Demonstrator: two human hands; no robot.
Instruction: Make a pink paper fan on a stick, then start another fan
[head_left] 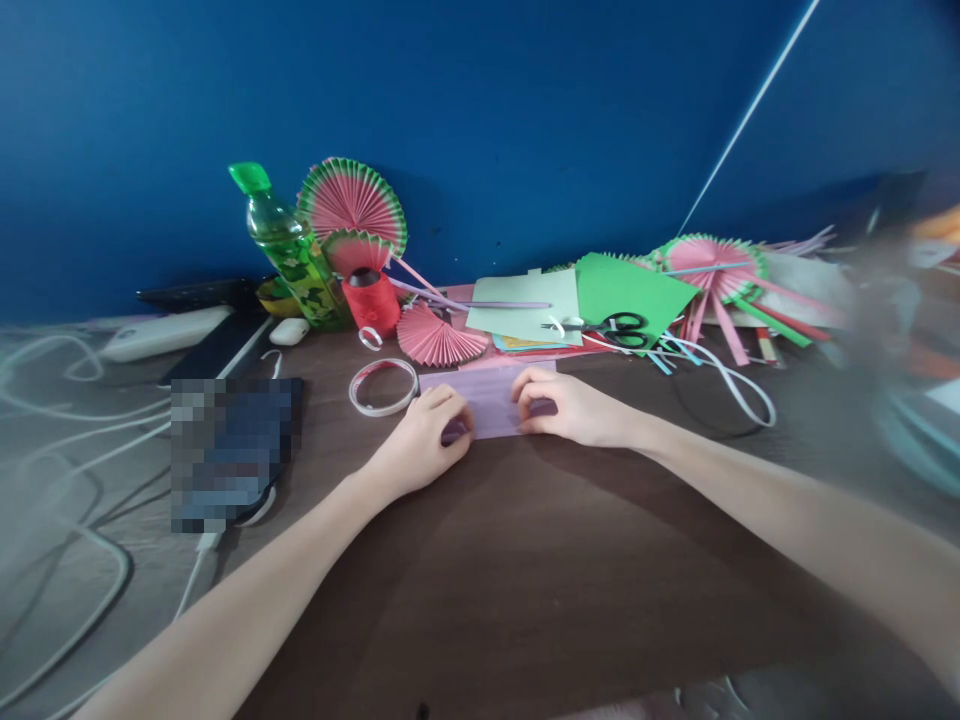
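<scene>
Left hand (441, 428) and right hand (561, 405) rest curled at opposite ends of purple paper (493, 402), apparently steadying it; grip undetermined.

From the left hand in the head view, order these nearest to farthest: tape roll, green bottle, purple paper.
1. Purple paper, touching the left hand.
2. Tape roll, just left of it.
3. Green bottle, back left, near the wall.

Set against a deep-blue painted wall (480, 120).
Crossed at upper right by a thin, straight, slanting white line (748, 118); fronted by a broad, dark-brown, wood-look tabletop (570, 580), faintly grained; lit softly, brighter mid-wall, dimming toward the upper right corner.
</scene>
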